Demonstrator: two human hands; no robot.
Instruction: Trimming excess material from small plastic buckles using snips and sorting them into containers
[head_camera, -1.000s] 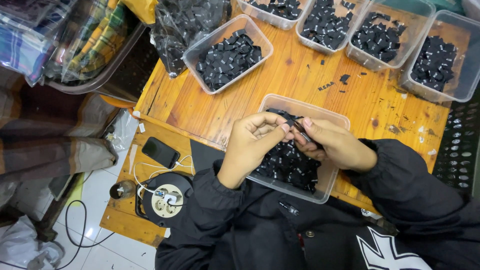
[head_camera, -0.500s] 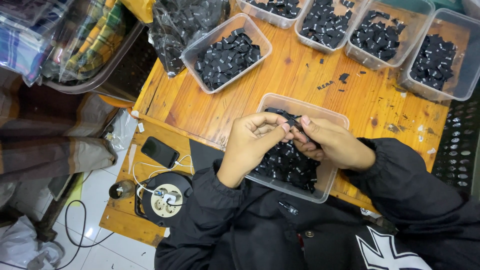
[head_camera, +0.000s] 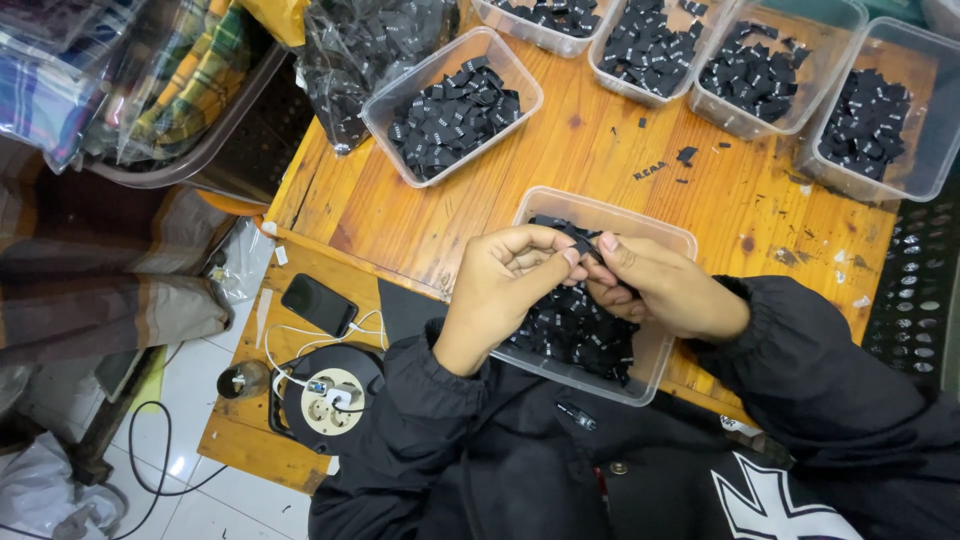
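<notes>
My left hand (head_camera: 505, 275) and my right hand (head_camera: 665, 290) meet above a clear plastic tub (head_camera: 655, 222) full of small black fabric labels (head_camera: 575, 330). Between the fingertips of both hands is pinched one black label (head_camera: 583, 238), held just over the tub's far side. Both arms wear black sleeves. The tub rests on a wooden table (head_camera: 600, 160) at its near edge.
Several more clear tubs of black labels stand on the table: one at the centre left (head_camera: 452, 105), others along the back (head_camera: 775, 70) and at the right (head_camera: 880, 120). A clear bag of labels (head_camera: 360, 50), a phone (head_camera: 318, 304) and a cable reel with sockets (head_camera: 330, 395) lie to the left.
</notes>
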